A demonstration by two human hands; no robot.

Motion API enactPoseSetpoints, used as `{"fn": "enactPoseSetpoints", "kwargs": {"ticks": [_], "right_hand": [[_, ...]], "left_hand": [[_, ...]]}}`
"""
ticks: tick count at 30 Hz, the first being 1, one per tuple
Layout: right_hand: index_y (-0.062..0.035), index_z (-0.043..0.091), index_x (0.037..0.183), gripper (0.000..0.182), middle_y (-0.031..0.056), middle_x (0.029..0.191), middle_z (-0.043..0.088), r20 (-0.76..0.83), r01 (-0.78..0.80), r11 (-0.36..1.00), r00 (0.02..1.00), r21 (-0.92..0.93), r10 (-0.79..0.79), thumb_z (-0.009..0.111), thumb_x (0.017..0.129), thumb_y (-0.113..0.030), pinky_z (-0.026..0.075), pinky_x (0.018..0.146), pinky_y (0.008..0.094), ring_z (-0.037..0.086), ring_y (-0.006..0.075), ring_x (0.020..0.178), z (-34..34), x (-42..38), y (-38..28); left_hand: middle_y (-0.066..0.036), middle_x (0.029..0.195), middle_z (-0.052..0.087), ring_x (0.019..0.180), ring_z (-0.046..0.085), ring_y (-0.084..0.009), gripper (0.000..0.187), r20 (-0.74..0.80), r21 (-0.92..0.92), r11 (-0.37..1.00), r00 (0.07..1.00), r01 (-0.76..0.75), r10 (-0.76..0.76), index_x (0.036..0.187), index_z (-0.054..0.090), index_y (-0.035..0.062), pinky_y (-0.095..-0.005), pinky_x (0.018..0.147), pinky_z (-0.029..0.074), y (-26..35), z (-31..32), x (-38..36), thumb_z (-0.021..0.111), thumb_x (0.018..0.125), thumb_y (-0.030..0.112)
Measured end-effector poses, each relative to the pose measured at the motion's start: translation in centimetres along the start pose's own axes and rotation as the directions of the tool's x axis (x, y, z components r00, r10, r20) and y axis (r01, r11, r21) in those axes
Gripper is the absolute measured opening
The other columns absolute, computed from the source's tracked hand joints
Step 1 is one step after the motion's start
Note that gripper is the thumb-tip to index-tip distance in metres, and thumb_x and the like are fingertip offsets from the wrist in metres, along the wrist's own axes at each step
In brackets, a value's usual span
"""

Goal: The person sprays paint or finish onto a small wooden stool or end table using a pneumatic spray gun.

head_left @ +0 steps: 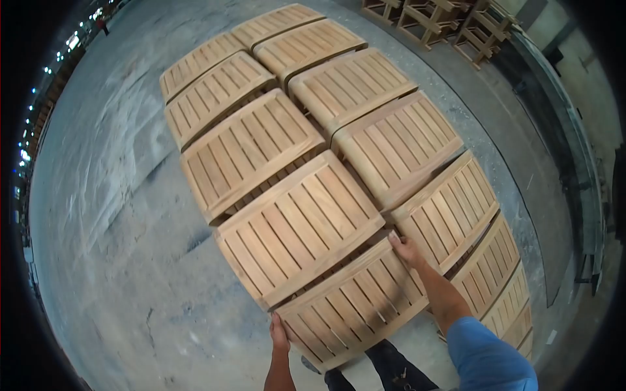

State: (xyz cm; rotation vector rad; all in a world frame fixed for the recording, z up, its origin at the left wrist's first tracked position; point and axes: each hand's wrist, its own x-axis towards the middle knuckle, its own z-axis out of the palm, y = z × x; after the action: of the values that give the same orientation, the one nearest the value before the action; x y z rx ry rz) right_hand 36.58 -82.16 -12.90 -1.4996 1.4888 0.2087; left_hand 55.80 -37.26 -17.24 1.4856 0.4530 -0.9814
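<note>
Concrete floor, rough and grey, carries two rows of slatted wooden tables. Nearest table sits just ahead of the person's legs. Left hand grips its near left corner, fingers curled on the edge. Right hand clamps its far right corner. Next table touches its far side. Beyond the rows, wooden frames stacked.

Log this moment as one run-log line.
left hand: grips near corner of nearest slatted table | right hand: on its far corner | tables: two rows on concrete floor
</note>
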Motion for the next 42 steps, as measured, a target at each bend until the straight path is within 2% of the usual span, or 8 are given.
{"fn": "enactPoseSetpoints", "kwargs": {"ticks": [8,15,17,29,31,33,35,42], "right_hand": [[0.004,0.053,0.126,0.065,0.0253,0.113,0.062,-0.185,0.484,0.774,0.786,-0.408,-0.589,0.065,0.085,-0.044,0.046,0.094,0.0449,0.059,0.0417,0.105,1.8,-7.0,2.1],[0.0001,0.062,0.12,0.061,0.0257,0.107,0.066,0.173,0.153,0.862,0.982,-0.483,-0.078,0.065,0.083,-0.049,0.05,0.088,0.0441,0.063,0.0378,0.105,-2.5,-19.8,7.6],[-0.0012,0.067,0.107,0.056,0.0244,0.097,0.068,0.165,0.163,0.815,0.983,-0.557,-0.084,0.064,0.081,-0.05,0.051,0.086,0.0473,0.065,0.0399,0.098,-2.6,-21.4,12.8],[0.0038,0.064,0.086,0.033,0.014,0.07,0.066,0.18,0.488,0.772,0.872,-0.408,-0.455,0.068,0.086,-0.029,0.053,0.058,0.0388,0.065,0.0242,0.063,12.3,-28.6,12.4],[0.0027,0.06,0.089,0.029,0.0124,0.066,0.06,0.44,0.821,0.487,0.571,-0.297,-0.694,0.065,0.09,-0.026,0.048,0.045,0.0356,0.058,0.0199,0.053,18.6,-22.4,14.4],[0.0101,0.064,0.099,0.039,0.0188,0.073,0.066,0.554,0.503,0.825,0.776,-0.257,-0.301,0.066,0.087,-0.027,0.051,0.049,0.0383,0.063,0.0265,0.056,23.4,-37.9,5.9],[0.003,0.058,0.103,0.031,0.0116,0.067,0.06,0.722,0.592,0.719,0.667,-0.364,-0.183,0.063,0.092,-0.025,0.045,0.04,0.0338,0.057,0.0192,0.049,28.7,-40.0,3.7],[0.009,0.058,0.1,0.037,0.0155,0.069,0.063,0.861,0.755,0.561,0.489,-0.339,-0.139,0.064,0.09,-0.026,0.05,0.041,0.0376,0.064,0.0251,0.052,43.6,-43.9,-1.7]], "left_hand": [[-0.018,0.121,0.06,0.11,0.057,-0.0282,0.081,-0.317,0.467,0.871,0.948,0.156,0.0,0.129,0.049,-0.0098,-0.0374,0.092,0.047,2.5,0.5,-2.3,0.068,0.083,0.054],[-0.015,0.089,0.066,0.081,0.063,-0.0244,0.052,0.023,0.613,0.757,0.962,-0.227,0.271,0.106,0.064,-0.0028,-0.0364,0.075,0.051,-6.2,-9.3,-10.2,0.072,0.082,0.043],[-0.012,0.113,0.063,0.102,0.059,-0.0239,0.058,0.056,0.453,0.886,0.995,-0.094,0.077,0.133,0.054,0.008,-0.0396,0.083,0.048,-6.1,-11.7,-18.4,0.061,0.092,0.049],[-0.009,0.076,0.066,0.066,0.061,-0.0154,0.054,-0.625,-0.069,0.989,0.766,0.133,-0.147,0.101,0.064,-0.0037,-0.0304,0.056,0.049,-26.2,-34.7,-47.5,0.069,0.083,0.047],[-0.012,0.08,0.068,0.073,0.063,-0.0194,0.049,-0.775,-0.19,0.982,0.613,0.006,-0.153,0.1,0.066,-0.0003,-0.0352,0.067,0.053,-31.0,-37.3,-51.7,0.07,0.082,0.045],[-0.013,0.081,0.068,0.077,0.064,-0.0213,0.048,-0.882,-0.296,0.953,0.402,-0.067,-0.246,0.098,0.067,-0.0016,-0.0366,0.074,0.053,-35.4,-39.5,-55.4,0.071,0.081,0.043],[-0.014,0.079,0.067,0.07,0.064,-0.0208,0.044,-0.914,-0.385,0.895,0.228,-0.226,-0.336,0.092,0.065,-0.0023,-0.0354,0.064,0.052,-39.0,-40.1,-57.9,0.069,0.082,0.041],[-0.008,0.071,0.061,0.063,0.061,-0.0218,0.028,-0.574,-0.815,0.517,0.235,-0.261,-0.785,0.085,0.061,0.0065,-0.0395,0.056,0.049,-47.0,-35.4,-58.7,0.062,0.086,0.034]]}}
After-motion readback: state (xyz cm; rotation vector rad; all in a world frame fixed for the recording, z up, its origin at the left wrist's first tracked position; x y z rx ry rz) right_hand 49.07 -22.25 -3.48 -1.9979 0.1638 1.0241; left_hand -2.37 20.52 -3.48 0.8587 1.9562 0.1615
